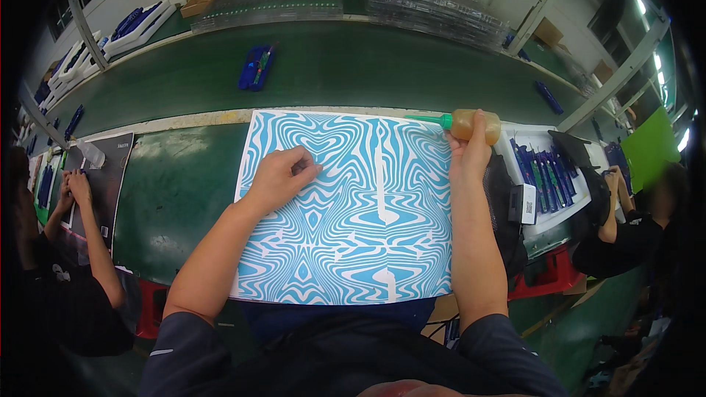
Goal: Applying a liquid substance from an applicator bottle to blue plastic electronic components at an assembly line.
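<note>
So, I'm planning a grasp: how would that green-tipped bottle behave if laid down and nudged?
Held sideways in the right hand, the bottle looks rounded, so probably apt to roll. Its translucent walls suggest squeezable plastic. The slim green nozzle sticks out and might snag.

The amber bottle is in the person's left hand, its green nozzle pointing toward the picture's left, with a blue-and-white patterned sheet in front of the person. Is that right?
Not quite: the head view shows the amber bottle in the right hand, not the left hand. Its green nozzle does point left, and the blue-and-white patterned sheet is in front of the person.
</note>
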{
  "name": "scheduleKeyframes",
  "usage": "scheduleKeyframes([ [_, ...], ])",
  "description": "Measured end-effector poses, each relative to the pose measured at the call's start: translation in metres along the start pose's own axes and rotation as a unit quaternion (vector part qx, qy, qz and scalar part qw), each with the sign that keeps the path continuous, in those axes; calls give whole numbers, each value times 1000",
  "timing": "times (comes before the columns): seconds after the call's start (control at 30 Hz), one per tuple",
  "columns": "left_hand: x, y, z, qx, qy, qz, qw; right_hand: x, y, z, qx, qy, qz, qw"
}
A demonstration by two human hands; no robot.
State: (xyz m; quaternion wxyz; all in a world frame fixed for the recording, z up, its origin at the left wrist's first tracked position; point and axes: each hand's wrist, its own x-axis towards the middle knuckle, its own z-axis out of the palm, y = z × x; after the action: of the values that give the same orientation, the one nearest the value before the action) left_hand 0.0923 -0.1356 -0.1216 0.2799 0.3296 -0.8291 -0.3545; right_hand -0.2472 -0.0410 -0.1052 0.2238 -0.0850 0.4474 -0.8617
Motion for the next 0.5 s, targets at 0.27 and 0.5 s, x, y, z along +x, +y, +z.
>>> scheduleKeyframes([
  [0.27,0,-2,0,3,3,9,1000,-7,-4,3,5,-28,-10,1000],
  [0.5,0,-3,1,8,3,9,1000,1,-2,-1,12,-24,12,1000],
])
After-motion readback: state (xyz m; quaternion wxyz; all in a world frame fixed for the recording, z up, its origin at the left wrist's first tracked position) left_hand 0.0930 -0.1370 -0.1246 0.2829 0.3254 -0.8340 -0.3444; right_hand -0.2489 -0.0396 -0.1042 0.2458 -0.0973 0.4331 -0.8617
